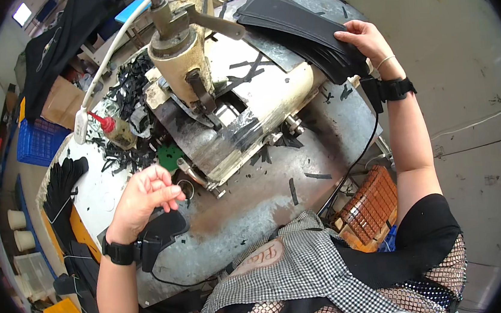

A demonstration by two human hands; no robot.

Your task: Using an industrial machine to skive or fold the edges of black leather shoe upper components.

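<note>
My right hand (366,40) pinches the edge of a black, leather-like piece at the top of a fanned stack of black pieces (285,20). The stack lies at the far right of the metal worktable, behind the machine. On the left, my left hand (149,196) is raised in front of the machine (199,125), its fingers curled with the thumb against them; nothing shows in its grip. A thin wire loop (187,190) is right by those fingertips. Partly under my left wrist, a black piece (170,227) rests near the table's front edge.
Black scraps (132,86) heap up left of the machine, around a red-capped bottle (116,132). Tied bundles of black pieces (63,186) lie at the left edge. A blue crate (41,142) stands beyond. A white cable (111,52) hangs beside the machine head. A brown slatted seat (367,205) is at right.
</note>
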